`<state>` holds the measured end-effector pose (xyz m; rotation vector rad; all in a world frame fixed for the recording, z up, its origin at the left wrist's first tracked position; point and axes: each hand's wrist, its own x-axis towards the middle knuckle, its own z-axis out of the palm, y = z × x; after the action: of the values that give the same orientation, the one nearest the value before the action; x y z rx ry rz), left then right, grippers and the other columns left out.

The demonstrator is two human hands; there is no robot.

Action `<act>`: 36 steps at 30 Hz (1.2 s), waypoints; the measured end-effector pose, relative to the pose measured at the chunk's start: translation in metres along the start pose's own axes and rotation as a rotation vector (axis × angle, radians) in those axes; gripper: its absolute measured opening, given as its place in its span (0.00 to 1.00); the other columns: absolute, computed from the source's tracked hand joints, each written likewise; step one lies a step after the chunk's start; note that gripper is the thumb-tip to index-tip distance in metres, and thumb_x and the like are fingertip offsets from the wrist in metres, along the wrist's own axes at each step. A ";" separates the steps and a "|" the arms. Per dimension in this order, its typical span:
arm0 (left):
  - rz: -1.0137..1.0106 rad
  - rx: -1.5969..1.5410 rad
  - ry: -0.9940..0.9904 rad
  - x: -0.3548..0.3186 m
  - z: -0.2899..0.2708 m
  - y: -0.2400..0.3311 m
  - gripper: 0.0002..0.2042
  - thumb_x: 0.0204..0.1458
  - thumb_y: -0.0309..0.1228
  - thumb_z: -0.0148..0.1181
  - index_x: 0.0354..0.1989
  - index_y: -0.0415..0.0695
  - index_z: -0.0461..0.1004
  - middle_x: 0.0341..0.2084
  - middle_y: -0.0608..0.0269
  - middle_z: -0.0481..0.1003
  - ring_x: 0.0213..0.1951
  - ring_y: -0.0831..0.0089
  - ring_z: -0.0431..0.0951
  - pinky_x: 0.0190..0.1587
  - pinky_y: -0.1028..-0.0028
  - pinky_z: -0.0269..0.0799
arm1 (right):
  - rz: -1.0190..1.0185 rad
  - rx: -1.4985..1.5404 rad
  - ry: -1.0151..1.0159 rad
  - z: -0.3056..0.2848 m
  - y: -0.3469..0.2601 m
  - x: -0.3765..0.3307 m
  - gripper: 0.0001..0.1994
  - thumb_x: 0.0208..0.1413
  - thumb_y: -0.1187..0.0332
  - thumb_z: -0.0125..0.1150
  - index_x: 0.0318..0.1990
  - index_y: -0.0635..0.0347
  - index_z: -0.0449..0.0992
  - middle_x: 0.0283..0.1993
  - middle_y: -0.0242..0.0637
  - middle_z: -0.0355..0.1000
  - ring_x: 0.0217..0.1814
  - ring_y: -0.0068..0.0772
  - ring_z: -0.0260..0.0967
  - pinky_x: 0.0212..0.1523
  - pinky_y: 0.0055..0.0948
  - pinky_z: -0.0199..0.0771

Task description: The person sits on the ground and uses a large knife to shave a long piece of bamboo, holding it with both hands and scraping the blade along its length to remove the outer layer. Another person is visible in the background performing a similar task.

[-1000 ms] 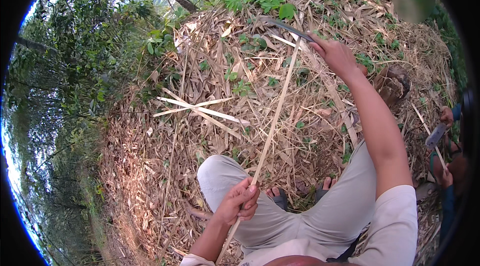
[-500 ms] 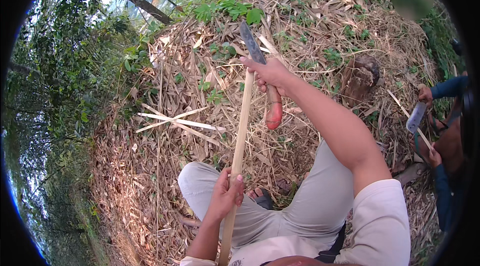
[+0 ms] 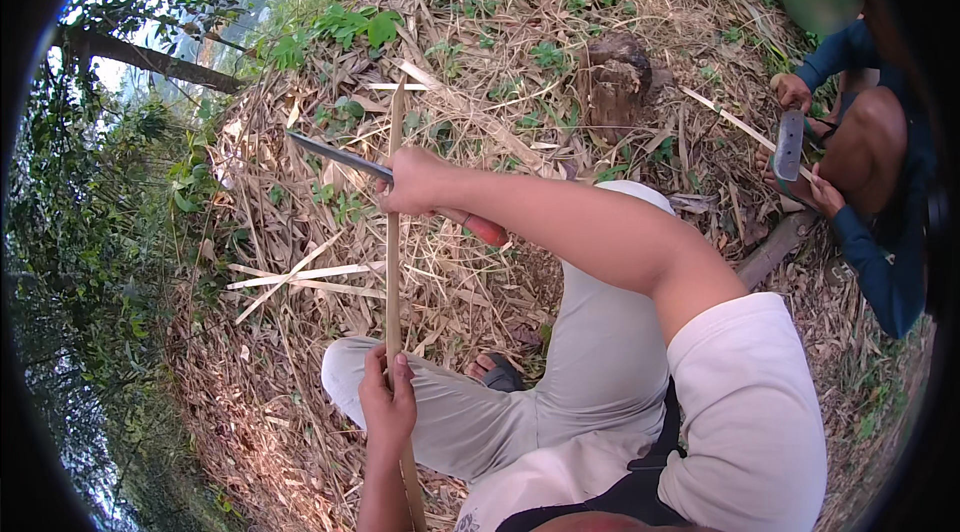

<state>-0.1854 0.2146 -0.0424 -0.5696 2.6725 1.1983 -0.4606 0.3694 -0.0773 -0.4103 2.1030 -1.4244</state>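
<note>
My left hand (image 3: 388,400) is closed around the lower part of a long, pale bamboo strip (image 3: 394,272), which stands nearly upright in the view in front of my left knee. Higher up, my right hand (image 3: 414,182) grips a knife whose dark blade (image 3: 340,156) points left. The knife's red-ended handle (image 3: 484,229) sticks out below my right wrist. The strip passes at my right fingers and the blade's base; its tip shows above them. Whether those fingers also hold the strip is hidden.
Several split strips (image 3: 300,277) lie crossed on dry leaf litter to the left. A cut stump (image 3: 613,90) stands beyond my right knee. At right, a person in dark blue sleeves (image 3: 862,267) works a strip with a broad blade (image 3: 788,145). A log (image 3: 775,250) lies between us.
The knife has turned from pointing away to pointing left, and my right hand has come lower along the strip. The view has swung right, showing more of the other person.
</note>
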 end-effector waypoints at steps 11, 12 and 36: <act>0.781 0.133 0.574 -0.027 -0.040 0.067 0.12 0.67 0.34 0.48 0.46 0.36 0.70 0.38 0.54 0.75 0.37 0.72 0.78 0.36 0.75 0.74 | -0.086 -0.287 0.186 0.029 0.039 0.027 0.09 0.42 0.72 0.63 0.30 0.69 0.81 0.25 0.47 0.78 0.32 0.41 0.80 0.34 0.34 0.82; 1.038 0.185 0.807 -0.045 -0.048 0.109 0.12 0.68 0.33 0.42 0.43 0.37 0.70 0.33 0.57 0.76 0.32 0.71 0.78 0.32 0.78 0.73 | -0.099 -0.265 0.131 0.032 0.036 0.029 0.10 0.40 0.71 0.64 0.31 0.69 0.81 0.29 0.50 0.78 0.34 0.44 0.80 0.35 0.34 0.82; 2.037 -0.523 -0.791 -0.049 -0.070 0.188 0.14 0.68 0.35 0.43 0.38 0.37 0.71 0.26 0.59 0.75 0.25 0.73 0.74 0.25 0.78 0.69 | 0.193 -0.334 -0.031 0.058 0.063 -0.032 0.11 0.43 0.76 0.60 0.37 0.64 0.79 0.38 0.51 0.78 0.42 0.46 0.79 0.48 0.36 0.78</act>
<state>-0.2157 0.2903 0.1470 2.4599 1.4040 1.5757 -0.3962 0.3675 -0.1426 -0.3421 2.2902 -0.9553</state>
